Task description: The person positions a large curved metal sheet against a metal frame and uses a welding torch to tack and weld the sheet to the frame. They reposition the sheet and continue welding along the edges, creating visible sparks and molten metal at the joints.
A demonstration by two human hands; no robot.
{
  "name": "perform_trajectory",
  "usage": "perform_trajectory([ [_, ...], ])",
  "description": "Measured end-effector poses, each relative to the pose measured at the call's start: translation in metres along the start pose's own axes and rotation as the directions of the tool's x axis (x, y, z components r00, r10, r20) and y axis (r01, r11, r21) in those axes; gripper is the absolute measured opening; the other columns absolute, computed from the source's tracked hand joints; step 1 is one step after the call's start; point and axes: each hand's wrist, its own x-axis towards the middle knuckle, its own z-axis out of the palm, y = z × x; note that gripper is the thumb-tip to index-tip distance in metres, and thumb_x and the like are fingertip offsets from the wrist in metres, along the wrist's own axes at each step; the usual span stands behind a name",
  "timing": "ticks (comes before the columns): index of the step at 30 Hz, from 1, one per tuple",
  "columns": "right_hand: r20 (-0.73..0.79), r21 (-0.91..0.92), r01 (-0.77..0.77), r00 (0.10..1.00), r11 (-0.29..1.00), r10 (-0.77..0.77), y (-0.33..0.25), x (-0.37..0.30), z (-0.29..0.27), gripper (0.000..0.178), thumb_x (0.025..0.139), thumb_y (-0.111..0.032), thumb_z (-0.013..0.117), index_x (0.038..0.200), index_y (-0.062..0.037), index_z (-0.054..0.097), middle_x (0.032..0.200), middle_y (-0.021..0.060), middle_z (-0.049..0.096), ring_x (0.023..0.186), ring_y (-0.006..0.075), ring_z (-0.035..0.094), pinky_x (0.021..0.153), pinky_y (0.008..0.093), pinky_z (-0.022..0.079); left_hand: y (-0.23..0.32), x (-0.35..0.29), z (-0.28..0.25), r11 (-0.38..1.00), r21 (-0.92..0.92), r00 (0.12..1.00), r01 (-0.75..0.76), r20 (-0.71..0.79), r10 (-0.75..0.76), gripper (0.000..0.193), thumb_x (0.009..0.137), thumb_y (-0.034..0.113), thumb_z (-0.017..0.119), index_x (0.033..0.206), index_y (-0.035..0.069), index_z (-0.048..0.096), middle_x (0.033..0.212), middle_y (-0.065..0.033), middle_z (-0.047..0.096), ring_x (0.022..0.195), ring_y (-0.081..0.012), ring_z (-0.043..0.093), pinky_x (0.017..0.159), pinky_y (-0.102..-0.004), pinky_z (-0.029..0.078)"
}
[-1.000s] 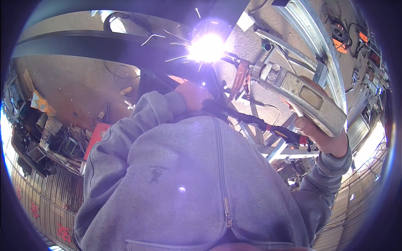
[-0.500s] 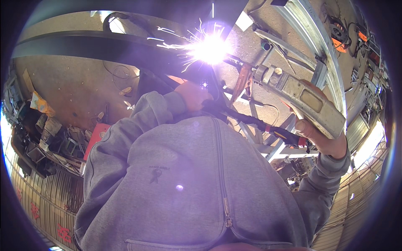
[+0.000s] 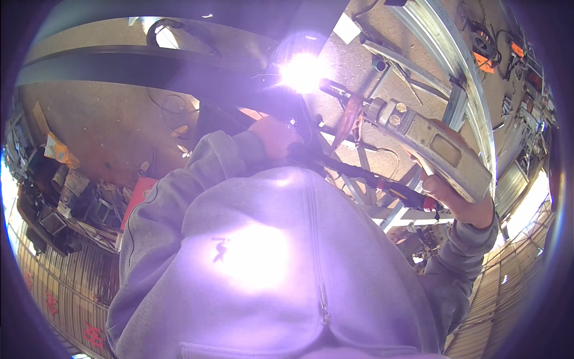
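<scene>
My right hand (image 3: pixel 457 200) is wrapped round a bulky grey hand-held welding gun (image 3: pixel 445 148), which slants up to the left. Its thin front end reaches a blinding white arc (image 3: pixel 304 73) at the dark steel beams (image 3: pixel 119 67). Beside the gun's front hangs a copper-coloured clamp (image 3: pixel 348 122). My left hand (image 3: pixel 276 136) is closed low against the dark metal below the arc; glare and shadow hide its fingertips and what they hold. From near it a black wrapped cable (image 3: pixel 365 175) runs toward my right wrist.
A curved pale metal rail (image 3: pixel 445 54) arcs down the right side. Metal frame bars (image 3: pixel 406 72) lie beyond the gun. An orange-and-black reel (image 3: pixel 483 51) stands far right. Clutter and a red panel (image 3: pixel 139 194) are at the left, near a corrugated metal wall (image 3: pixel 66 299).
The long sparks have died down to a compact glow. A bright patch of light now covers the front of my grey sweatshirt. The gun has shifted very slightly; my left hand stays put.
</scene>
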Motion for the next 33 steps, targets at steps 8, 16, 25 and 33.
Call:
perform_trajectory([
  [8, -0.134, 0.154, 0.068, 0.99, 0.986, -0.047, 0.038, -0.03, -0.006, 0.086, 0.077, -0.017, 0.086, 0.147, 0.0116, 0.046, 0.108, 0.0092, 0.069, 0.09, 0.0167, 0.065, 0.081, 0.0307, 0.051, -0.021, -0.007, 0.001, 0.999, 0.052, 0.999, -0.008, -0.053, 0.011, 0.044, 0.083, 0.026, 0.072, 0.126, 0.021, 0.073, 0.113, -0.0071, 0.073, 0.108, -0.0289, 0.069, 0.091, -0.0441, 0.056],
  [16, -0.1, 0.212, 0.248, 0.968, 0.945, -0.231, 0.078, -0.022, -0.005, 0.083, 0.081, -0.021, 0.085, 0.147, 0.0107, 0.047, 0.109, 0.0135, 0.07, 0.089, 0.0184, 0.066, 0.082, 0.0332, 0.052, -0.034, -0.032, -0.003, 0.982, 0.188, 0.992, 0.017, -0.125, 0.007, 0.038, 0.08, 0.024, 0.074, 0.118, 0.023, 0.075, 0.104, -0.0043, 0.073, 0.105, -0.0268, 0.069, 0.092, -0.0445, 0.051],
  [25, -0.191, 0.133, 0.365, 0.922, 0.922, -0.337, 0.078, -0.011, 0.004, 0.08, 0.09, -0.062, 0.072, 0.132, 0.005, 0.06, 0.107, 0.0115, 0.07, 0.08, 0.0145, 0.062, 0.069, 0.0287, 0.048, -0.049, -0.068, 0.008, 0.883, 0.351, 0.942, 0.31, -0.24, -0.236, 0.032, 0.075, 0.021, 0.07, 0.107, 0.021, 0.075, 0.098, -0.0011, 0.072, 0.101, -0.023, 0.069, 0.092, -0.0421, 0.047],
  [33, -0.315, 0.066, 0.462, 0.851, 0.884, -0.421, 0.017, -0.019, 0.069, 0.098, 0.081, -0.077, 0.073, 0.128, 0.0067, 0.053, 0.093, 0.0084, 0.066, 0.069, 0.0131, 0.063, 0.061, 0.0245, 0.047, -0.122, -0.14, -0.002, 0.826, 0.363, 0.813, 0.431, -0.553, -0.182, 0.021, 0.079, 0.022, 0.067, 0.097, 0.023, 0.076, 0.093, 0.0015, 0.072, 0.099, -0.0202, 0.068, 0.1, -0.0429, 0.042],
])
